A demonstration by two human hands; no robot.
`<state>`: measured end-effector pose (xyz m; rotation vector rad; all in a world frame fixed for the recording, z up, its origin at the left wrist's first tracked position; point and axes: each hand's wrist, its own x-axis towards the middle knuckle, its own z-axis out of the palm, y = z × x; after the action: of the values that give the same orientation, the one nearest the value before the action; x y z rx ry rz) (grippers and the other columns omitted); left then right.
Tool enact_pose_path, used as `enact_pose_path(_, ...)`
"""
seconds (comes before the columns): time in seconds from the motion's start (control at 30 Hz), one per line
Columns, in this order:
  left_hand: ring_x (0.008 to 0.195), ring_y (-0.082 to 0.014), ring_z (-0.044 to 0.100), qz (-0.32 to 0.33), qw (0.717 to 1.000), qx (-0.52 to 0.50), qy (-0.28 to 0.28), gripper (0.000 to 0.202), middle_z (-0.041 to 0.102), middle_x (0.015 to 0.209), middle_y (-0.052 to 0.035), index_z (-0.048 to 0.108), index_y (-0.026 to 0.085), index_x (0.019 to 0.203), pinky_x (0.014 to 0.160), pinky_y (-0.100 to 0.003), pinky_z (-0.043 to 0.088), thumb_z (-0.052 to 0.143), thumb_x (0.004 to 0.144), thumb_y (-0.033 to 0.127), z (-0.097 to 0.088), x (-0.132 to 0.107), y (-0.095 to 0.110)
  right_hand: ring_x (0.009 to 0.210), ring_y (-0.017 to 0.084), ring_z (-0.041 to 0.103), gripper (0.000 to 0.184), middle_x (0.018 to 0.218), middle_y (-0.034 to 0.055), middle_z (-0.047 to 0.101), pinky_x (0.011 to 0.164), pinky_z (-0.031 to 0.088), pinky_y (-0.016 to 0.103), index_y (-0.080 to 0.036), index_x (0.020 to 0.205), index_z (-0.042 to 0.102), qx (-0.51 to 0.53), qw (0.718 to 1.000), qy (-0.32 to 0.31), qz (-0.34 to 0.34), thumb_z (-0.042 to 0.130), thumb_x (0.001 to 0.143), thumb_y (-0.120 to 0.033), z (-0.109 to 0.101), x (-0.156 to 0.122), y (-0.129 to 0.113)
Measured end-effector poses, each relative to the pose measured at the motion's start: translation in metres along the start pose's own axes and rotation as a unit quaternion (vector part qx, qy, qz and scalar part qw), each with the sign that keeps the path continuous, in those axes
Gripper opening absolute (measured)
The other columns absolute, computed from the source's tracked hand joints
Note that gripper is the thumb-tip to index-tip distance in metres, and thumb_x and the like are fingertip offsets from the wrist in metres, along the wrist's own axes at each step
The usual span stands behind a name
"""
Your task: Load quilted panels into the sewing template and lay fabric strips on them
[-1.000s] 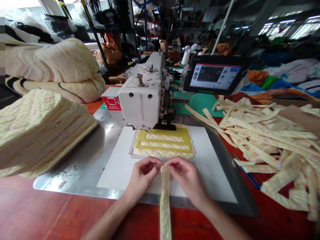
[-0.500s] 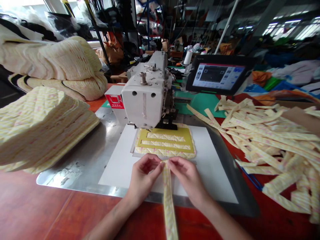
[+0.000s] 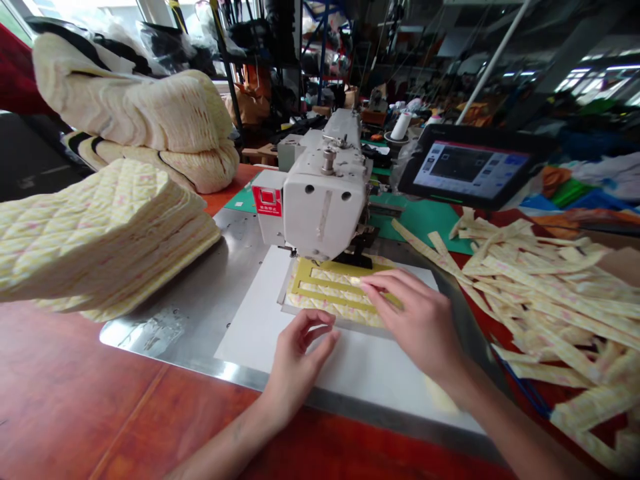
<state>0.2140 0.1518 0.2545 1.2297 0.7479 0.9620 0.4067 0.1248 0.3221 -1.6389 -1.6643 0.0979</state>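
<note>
At the needle end of a white industrial sewing machine (image 3: pixel 320 207), a quilted pale-yellow fabric panel (image 3: pixel 330 313) lay beneath a slotted yellow template (image 3: pixel 330 268), directly in front of the presser foot. Both rested on a white sheet (image 3: pixel 260 333) over a steel plate (image 3: pixel 175 313) on a red table (image 3: pixel 110 400). The right hand (image 3: pixel 415 320) lay across the template's right side, its fingers (image 3: pixel 385 283) extended and slightly apart, pressing on nothing that could be seen as gripped. The left hand (image 3: pixel 300 363) hovered over the white sheet just below the panel's near edge, its fingers (image 3: pixel 320 319) loosely curled and holding nothing. A stack of quilted panels (image 3: pixel 95 240) stood left of the plate, with larger quilted rolls (image 3: pixel 150 113) behind it. A heap of quilted strips (image 3: pixel 550 300) covered the table to the right, beside a green mat (image 3: pixel 420 223) and below a touchscreen (image 3: pixel 470 170).
</note>
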Motion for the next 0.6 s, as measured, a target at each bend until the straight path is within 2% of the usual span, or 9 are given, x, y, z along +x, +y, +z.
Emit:
enact_pose_path(0.03, 0.108, -0.0201, 0.065, 0.004, 1.0, 0.009, -0.003, 0.021, 0.068, 0.106, -0.0068, 0.065, 0.017, 0.1, 0.103, -0.034, 0.054, 0.074, 0.09, 0.033, -0.003, 0.0, 0.001, 0.099, 0.01, 0.062, 0.023, 0.103, 0.005, 0.07, 0.096, 0.049, 0.024, -0.019, 0.104, 0.074, -0.072, 0.993, -0.015, -0.096, 0.054, 0.097, -0.028, 0.005, 0.011, 0.003)
enact_pose_path(0.1, 0.109, -0.0202, 0.064, 0.019, 0.999, 0.031, -0.009, 0.018, 0.068, 0.106, -0.0065, 0.067, 0.017, 0.1, 0.104, -0.034, 0.052, 0.071, 0.092, 0.033, -0.01, 0.0, 0.004, 0.097, 0.011, 0.06, 0.028, 0.099, 0.0057, 0.069, 0.093, 0.047, 0.025, -0.017, 0.107, 0.072, -0.175, 0.954, -0.057, -0.236, 0.046, 0.099, -0.02, 0.026, 0.028, 0.012)
enact_pose_path(0.2, 0.106, -0.0198, 0.065, 0.046, 0.996, 0.08, -0.007, 0.014, 0.069, 0.106, -0.006, 0.067, 0.018, 0.1, 0.101, -0.032, 0.051, 0.066, 0.096, 0.031, -0.024, -0.001, 0.008, 0.09, 0.012, 0.057, 0.028, 0.094, 0.0065, 0.067, 0.084, 0.045, 0.026, -0.014, 0.104, 0.071, -0.264, 0.908, -0.078, -0.317, 0.043, 0.097, -0.013, 0.066, 0.044, 0.029)
enact_pose_path(0.3, 0.101, -0.0191, 0.065, 0.065, 0.99, 0.125, 0.003, 0.011, 0.07, 0.103, -0.0055, 0.066, 0.018, 0.098, 0.096, -0.031, 0.051, 0.063, 0.097, 0.029, -0.039, -0.001, 0.012, 0.091, 0.013, 0.056, 0.022, 0.094, 0.0055, 0.066, 0.082, 0.045, 0.027, -0.015, 0.101, 0.069, -0.297, 0.886, -0.056, -0.352, 0.048, 0.094, -0.011, 0.091, 0.049, 0.044)
enact_pose_path(0.4, 0.098, -0.0187, 0.065, 0.07, 0.985, 0.158, 0.007, 0.01, 0.07, 0.1, -0.0053, 0.066, 0.018, 0.094, 0.093, -0.03, 0.05, 0.06, 0.098, 0.026, -0.053, 0.001, 0.014, 0.094, 0.014, 0.056, 0.018, 0.097, 0.0047, 0.066, 0.083, 0.046, 0.028, -0.015, 0.101, 0.068, -0.3, 0.879, -0.051, -0.366, 0.055, 0.091, -0.01, 0.098, 0.05, 0.052)
enact_pose_path(0.5, 0.097, -0.018, 0.065, 0.076, 0.978, 0.194, 0.0, 0.008, 0.07, 0.099, -0.0044, 0.066, 0.019, 0.094, 0.092, -0.029, 0.049, 0.058, 0.097, 0.021, -0.065, 0.006, 0.014, 0.098, 0.014, 0.057, 0.02, 0.102, 0.0046, 0.066, 0.086, 0.048, 0.027, -0.016, 0.104, 0.068, -0.295, 0.889, -0.086, -0.339, 0.056, 0.09, -0.009, 0.098, 0.049, 0.052)
enact_pose_path(0.6, 0.097, -0.0176, 0.064, 0.092, 0.968, 0.234, -0.015, 0.011, 0.069, 0.099, -0.0036, 0.066, 0.02, 0.094, 0.091, -0.03, 0.048, 0.057, 0.095, 0.015, -0.074, 0.014, 0.012, 0.103, 0.013, 0.058, 0.025, 0.108, 0.0046, 0.065, 0.09, 0.051, 0.026, -0.017, 0.11, 0.066, -0.288, 0.905, -0.141, -0.282, 0.055, 0.09, -0.008, 0.097, 0.047, 0.05)
